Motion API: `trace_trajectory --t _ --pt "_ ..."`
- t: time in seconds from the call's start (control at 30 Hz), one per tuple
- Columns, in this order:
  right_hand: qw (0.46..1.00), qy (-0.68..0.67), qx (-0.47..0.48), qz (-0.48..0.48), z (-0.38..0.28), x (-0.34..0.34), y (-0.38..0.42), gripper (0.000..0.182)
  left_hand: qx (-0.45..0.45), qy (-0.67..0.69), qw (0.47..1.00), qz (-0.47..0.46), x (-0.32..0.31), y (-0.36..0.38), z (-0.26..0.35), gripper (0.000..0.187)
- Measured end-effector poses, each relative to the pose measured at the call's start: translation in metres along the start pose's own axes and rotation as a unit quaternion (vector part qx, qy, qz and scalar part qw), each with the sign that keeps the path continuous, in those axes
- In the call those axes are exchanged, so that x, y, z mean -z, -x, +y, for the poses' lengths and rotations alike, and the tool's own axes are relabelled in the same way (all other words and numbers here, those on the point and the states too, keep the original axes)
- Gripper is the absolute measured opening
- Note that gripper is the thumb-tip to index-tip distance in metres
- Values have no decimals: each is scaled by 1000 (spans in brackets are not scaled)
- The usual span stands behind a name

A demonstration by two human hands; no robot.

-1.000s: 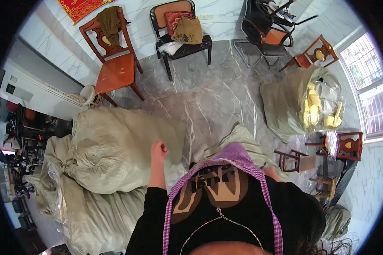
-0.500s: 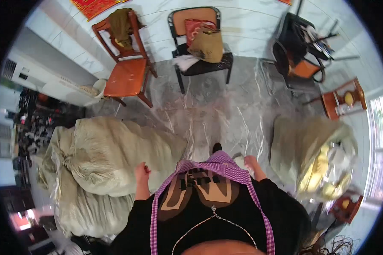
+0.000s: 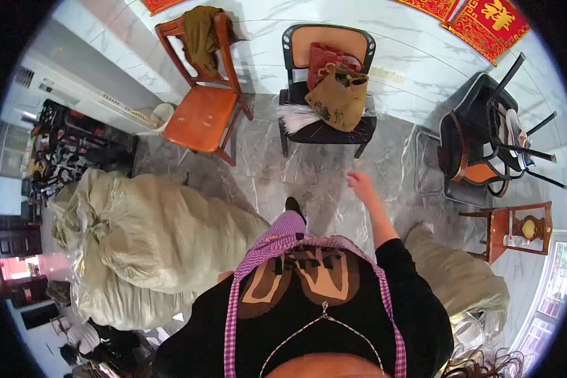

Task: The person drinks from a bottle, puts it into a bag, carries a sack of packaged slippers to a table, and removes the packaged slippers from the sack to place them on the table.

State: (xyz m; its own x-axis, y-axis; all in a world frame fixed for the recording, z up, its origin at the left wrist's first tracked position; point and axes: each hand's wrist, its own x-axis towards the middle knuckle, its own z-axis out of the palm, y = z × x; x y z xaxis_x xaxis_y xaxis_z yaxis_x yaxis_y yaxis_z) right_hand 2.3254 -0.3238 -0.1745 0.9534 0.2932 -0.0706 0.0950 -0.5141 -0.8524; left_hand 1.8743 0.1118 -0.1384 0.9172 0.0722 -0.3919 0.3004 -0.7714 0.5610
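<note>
My right hand (image 3: 359, 184) is stretched forward over the grey floor, in front of the black chair. Its fingers look loosely apart, and I see nothing in them. On that chair (image 3: 327, 47), with its orange back panel, lie a brown patterned cloth bag (image 3: 340, 101), a red cloth or bag (image 3: 324, 58) and a bundle of thin white strips (image 3: 296, 118). Of my left hand (image 3: 224, 276) only a sliver of skin shows beside the apron; its fingers are hidden. Close by it bulges a large pale woven sack (image 3: 164, 233).
A wooden chair (image 3: 201, 120) with a brown garment (image 3: 201, 41) stands at the front left. Stacked black chairs (image 3: 479, 135) and a small wooden chair (image 3: 494, 233) are at right. Another pale sack (image 3: 453, 271) lies to my right. Grey marbled floor (image 3: 264, 176) runs between.
My right hand has moved forward from beside my waist toward the black chair. My left hand has dropped back almost out of sight. I have stepped forward, and the view has shifted.
</note>
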Motion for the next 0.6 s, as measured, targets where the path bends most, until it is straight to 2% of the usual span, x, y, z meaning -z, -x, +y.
trace_trajectory --t 0.1,0.13,0.2,0.27,0.33,0.4,0.43,0.47,0.5,0.53,0.57,0.6 --pt "993 44 0 -107 -67 5 -8 26 65 74 995 18 22 -68 -12 17" --pt "992 46 20 -118 -66 6 -12 25 99 114 988 28 30 -94 -14 17" --pt "986 51 70 -140 -63 17 -38 24 181 283 938 81 48 -153 -15 18" --pt "989 60 30 -130 -52 40 -83 24 204 417 874 142 71 -220 -6 18" --pt "995 19 -11 -99 -53 61 -129 23 184 425 869 172 105 -268 29 18" --pt "996 -32 -49 -62 -75 94 -191 23 225 455 840 193 128 -298 72 19" --pt "995 -40 -70 -53 -74 106 -229 22 273 486 806 197 135 -312 88 19" --pt "998 54 -26 -11 -63 115 -272 22 323 516 768 200 137 -324 99 20" --pt "989 147 18 29 -52 123 -315 21 191 324 905 200 130 -326 93 20" --pt "994 79 46 63 -62 134 -349 22 47 107 983 143 119 -322 79 21" --pt "992 11 75 97 -72 142 -386 22 -108 -111 977 149 106 -318 62 21" --pt "993 -18 70 88 -60 146 -429 22 -115 -140 975 132 93 -309 65 21"
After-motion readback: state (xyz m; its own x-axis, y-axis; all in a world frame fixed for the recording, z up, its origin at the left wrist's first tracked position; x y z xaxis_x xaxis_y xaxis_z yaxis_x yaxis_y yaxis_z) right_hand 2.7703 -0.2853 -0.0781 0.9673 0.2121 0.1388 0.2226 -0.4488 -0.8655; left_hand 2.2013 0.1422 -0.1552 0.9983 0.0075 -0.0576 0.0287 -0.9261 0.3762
